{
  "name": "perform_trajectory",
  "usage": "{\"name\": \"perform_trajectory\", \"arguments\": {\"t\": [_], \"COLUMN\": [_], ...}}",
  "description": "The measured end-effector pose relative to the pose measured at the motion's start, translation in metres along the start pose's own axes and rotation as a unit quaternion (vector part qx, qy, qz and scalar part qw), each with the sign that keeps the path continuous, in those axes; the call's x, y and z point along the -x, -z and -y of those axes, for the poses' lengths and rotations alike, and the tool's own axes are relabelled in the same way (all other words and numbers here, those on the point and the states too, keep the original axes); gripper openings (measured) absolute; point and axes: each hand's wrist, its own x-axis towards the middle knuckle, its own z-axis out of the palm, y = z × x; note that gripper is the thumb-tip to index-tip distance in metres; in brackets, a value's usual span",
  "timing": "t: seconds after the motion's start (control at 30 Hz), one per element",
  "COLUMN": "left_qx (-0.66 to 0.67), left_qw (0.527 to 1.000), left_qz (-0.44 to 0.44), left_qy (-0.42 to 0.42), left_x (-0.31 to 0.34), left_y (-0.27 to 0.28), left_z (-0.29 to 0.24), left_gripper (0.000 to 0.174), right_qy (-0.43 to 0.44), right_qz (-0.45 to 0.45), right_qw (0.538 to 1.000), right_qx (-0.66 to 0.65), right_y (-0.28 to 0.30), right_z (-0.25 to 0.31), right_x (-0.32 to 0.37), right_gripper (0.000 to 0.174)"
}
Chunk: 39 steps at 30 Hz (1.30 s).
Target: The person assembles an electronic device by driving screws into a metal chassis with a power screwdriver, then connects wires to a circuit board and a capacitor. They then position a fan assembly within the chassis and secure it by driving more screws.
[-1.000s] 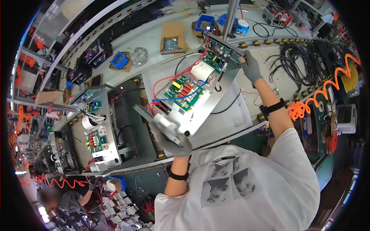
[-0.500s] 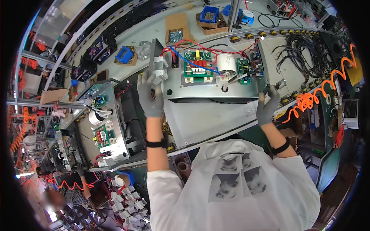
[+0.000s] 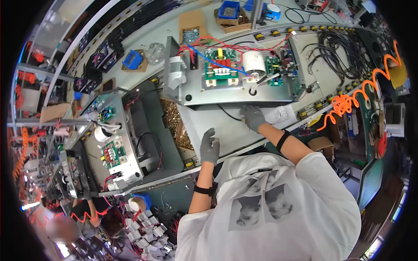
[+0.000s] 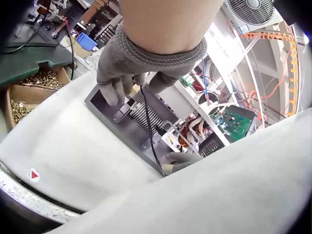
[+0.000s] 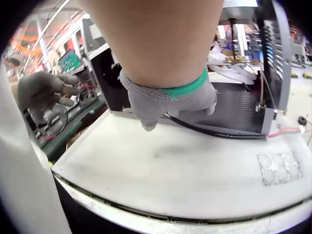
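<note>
A grey metal chassis (image 3: 235, 96) carrying green circuit boards (image 3: 220, 65) and a white cylindrical part (image 3: 254, 63) sits at the far side of the white work board (image 3: 222, 130). My gloved right hand (image 3: 252, 116) is low by its front edge, fingers curled down around a black cable (image 5: 209, 132). That cable runs along the chassis's open underside in the right wrist view. My left hand (image 3: 210, 147), also gloved, hovers over the near part of the board with bent, loose fingers and nothing in them. Cooling fins (image 4: 153, 114) show inside the chassis in the left wrist view.
A second chassis (image 3: 126, 148) stands on the left. Cardboard boxes of brass-coloured fasteners (image 3: 172, 116) lie between the two. Black cables (image 3: 333, 56) are heaped at right, near an orange coiled hose (image 3: 344, 104). Another person (image 3: 89, 217) works at lower left.
The chassis was tilted between both hands, then set down level along the board's far side. Both hands let go and came nearer, the right moving left to the cable at the front edge.
</note>
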Motion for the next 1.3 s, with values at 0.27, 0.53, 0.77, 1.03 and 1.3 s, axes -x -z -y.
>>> {"name": "perform_trajectory", "arguments": {"t": [0.27,0.53,0.77,1.03,1.3], "left_qx": [-0.098,-0.331,-0.250,-0.368,-0.131], "left_qw": [0.990,0.895,0.929,0.895,0.944], "left_qz": [0.092,0.222,0.011,0.040,0.103], "left_qy": [-0.038,-0.200,-0.274,-0.251,-0.285], "left_x": [-0.024,-0.028,-0.047,-0.014,0.004], "left_y": [-0.031,-0.028,0.003,0.000,-0.025], "left_z": [-0.032,-0.042,-0.028,-0.092,-0.089], "left_gripper": [0.038,0.035,0.006,0.040,0.025], "right_qy": [0.037,0.034,0.014,0.031,0.143], "right_qz": [0.119,0.275,0.119,-0.027,-0.039], "right_qw": [0.990,0.943,0.984,0.989,0.985], "right_qx": [-0.065,-0.186,-0.132,-0.142,-0.090], "right_y": [0.011,0.099,0.177,0.213,0.214], "right_z": [0.031,0.036,-0.028,0.006,0.046], "right_x": [-0.001,0.064,0.135,0.122,0.102], "right_gripper": [0.046,0.038,0.016,0.022,0.026]}}
